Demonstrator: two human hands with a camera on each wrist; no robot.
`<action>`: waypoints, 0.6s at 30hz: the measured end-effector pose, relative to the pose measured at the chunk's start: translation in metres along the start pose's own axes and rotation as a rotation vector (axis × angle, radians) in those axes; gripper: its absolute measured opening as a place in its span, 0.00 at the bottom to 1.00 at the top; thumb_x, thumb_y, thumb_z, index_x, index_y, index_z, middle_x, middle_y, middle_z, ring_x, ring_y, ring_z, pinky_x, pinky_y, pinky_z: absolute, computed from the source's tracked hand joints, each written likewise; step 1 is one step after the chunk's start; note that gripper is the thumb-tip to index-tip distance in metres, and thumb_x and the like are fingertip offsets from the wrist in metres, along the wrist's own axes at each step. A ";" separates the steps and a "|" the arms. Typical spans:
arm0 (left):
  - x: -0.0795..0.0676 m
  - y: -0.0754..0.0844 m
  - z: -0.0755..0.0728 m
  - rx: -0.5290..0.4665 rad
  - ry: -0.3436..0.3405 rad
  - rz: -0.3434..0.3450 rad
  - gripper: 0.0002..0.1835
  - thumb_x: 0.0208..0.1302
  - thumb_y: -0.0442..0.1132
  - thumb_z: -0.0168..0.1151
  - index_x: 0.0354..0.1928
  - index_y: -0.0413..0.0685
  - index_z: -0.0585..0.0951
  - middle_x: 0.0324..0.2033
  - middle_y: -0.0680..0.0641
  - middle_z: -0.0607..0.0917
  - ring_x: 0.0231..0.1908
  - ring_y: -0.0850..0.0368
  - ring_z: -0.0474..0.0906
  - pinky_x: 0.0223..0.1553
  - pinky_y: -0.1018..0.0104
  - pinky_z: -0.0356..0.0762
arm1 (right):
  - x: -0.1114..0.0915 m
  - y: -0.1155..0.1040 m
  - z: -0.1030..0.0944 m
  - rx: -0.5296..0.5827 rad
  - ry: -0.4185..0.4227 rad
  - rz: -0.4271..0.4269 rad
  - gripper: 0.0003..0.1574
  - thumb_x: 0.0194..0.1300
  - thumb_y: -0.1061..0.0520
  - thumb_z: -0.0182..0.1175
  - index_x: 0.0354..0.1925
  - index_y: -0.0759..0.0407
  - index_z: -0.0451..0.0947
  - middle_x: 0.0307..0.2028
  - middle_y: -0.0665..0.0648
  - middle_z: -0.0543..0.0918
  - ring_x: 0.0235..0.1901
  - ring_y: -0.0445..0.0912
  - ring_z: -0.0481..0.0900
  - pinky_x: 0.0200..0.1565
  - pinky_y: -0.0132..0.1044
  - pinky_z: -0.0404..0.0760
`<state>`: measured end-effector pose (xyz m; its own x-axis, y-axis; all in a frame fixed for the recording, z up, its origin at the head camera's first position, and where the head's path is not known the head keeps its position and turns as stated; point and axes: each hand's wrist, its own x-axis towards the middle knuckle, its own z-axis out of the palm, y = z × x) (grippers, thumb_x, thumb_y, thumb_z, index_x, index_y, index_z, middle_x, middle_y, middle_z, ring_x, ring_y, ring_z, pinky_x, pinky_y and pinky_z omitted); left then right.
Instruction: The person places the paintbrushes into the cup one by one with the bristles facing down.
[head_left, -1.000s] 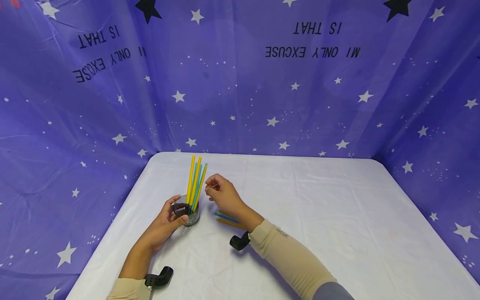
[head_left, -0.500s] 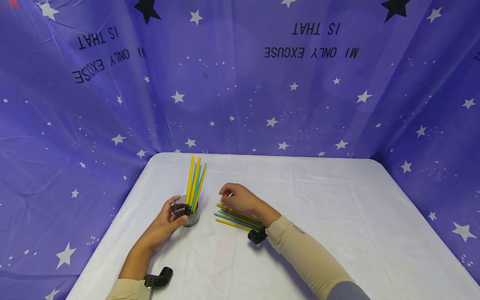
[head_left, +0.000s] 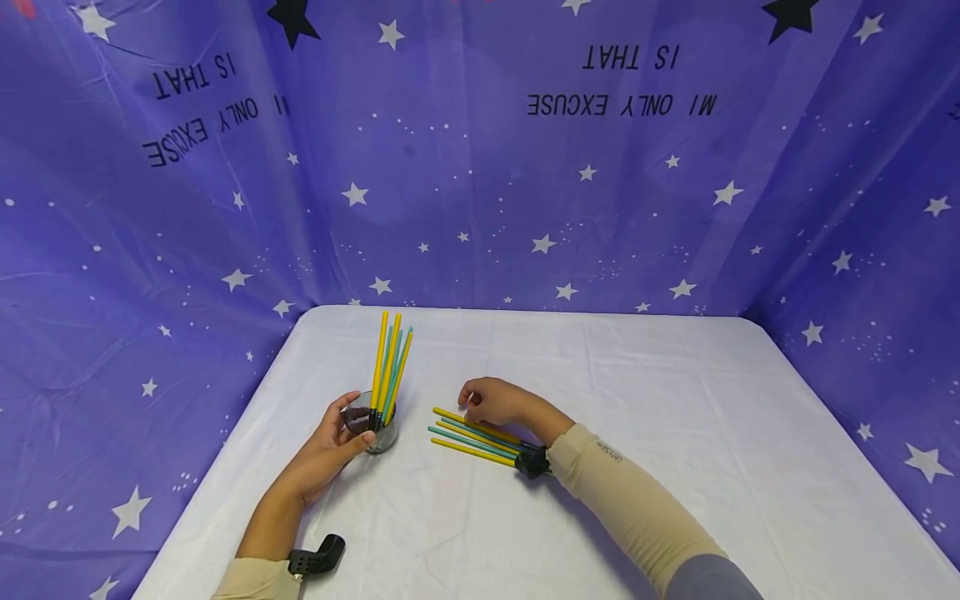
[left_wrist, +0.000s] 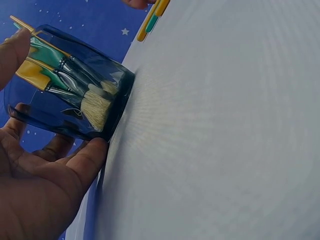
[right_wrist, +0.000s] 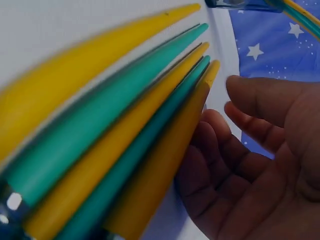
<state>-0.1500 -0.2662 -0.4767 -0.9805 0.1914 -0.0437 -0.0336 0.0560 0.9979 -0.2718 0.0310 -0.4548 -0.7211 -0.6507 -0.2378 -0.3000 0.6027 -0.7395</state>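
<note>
My left hand [head_left: 326,454] grips a dark see-through glass [left_wrist: 55,112] on the table. Several paintbrushes [head_left: 386,367] stand in it, leaning right, with yellow and teal handles up. Their pale bristles [left_wrist: 95,110] rest near its bottom. To the right, more paintbrushes [head_left: 468,450] lie side by side, handle ends toward the glass. My right hand [head_left: 491,402] is over the far side of this row with nothing in its grasp. In the right wrist view its loosely bent fingers [right_wrist: 215,165] are right beside the outermost yellow paintbrush [right_wrist: 165,165], thumb held apart.
A white cloth covers the table [head_left: 637,433]. Behind it and at both sides hangs a purple curtain [head_left: 480,192] with stars and lettering. Each wrist wears a black camera; the right one [head_left: 532,462] overlaps the lower ends of the lying paintbrushes.
My right hand has moved from beside the standing paintbrushes, right and toward me, to the lying row, uncovering more of it. My left hand and the glass have stayed put.
</note>
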 end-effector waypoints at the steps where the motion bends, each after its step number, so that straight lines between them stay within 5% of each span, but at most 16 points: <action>1: 0.000 0.000 0.000 0.001 0.000 0.002 0.41 0.71 0.32 0.58 0.75 0.46 0.44 0.66 0.32 0.60 0.58 0.56 0.69 0.51 0.70 0.73 | 0.000 0.000 0.000 -0.017 -0.015 -0.005 0.09 0.66 0.64 0.62 0.45 0.59 0.79 0.30 0.51 0.77 0.28 0.42 0.72 0.32 0.34 0.72; 11: -0.001 0.001 0.000 -0.002 -0.004 0.000 0.41 0.71 0.32 0.58 0.75 0.47 0.43 0.67 0.32 0.60 0.57 0.61 0.70 0.51 0.70 0.72 | 0.003 -0.005 0.002 -0.223 -0.074 -0.041 0.07 0.65 0.64 0.63 0.40 0.54 0.81 0.30 0.49 0.76 0.32 0.43 0.71 0.37 0.36 0.71; 18: -0.001 0.000 0.000 -0.004 0.003 0.000 0.41 0.71 0.31 0.58 0.75 0.47 0.44 0.66 0.32 0.60 0.55 0.61 0.71 0.50 0.70 0.73 | 0.003 -0.012 -0.001 -0.228 -0.094 -0.021 0.08 0.65 0.67 0.63 0.40 0.56 0.81 0.31 0.50 0.77 0.32 0.43 0.72 0.38 0.37 0.72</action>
<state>-0.1491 -0.2663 -0.4763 -0.9811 0.1888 -0.0431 -0.0339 0.0518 0.9981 -0.2706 0.0222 -0.4462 -0.6554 -0.6978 -0.2889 -0.4554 0.6703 -0.5859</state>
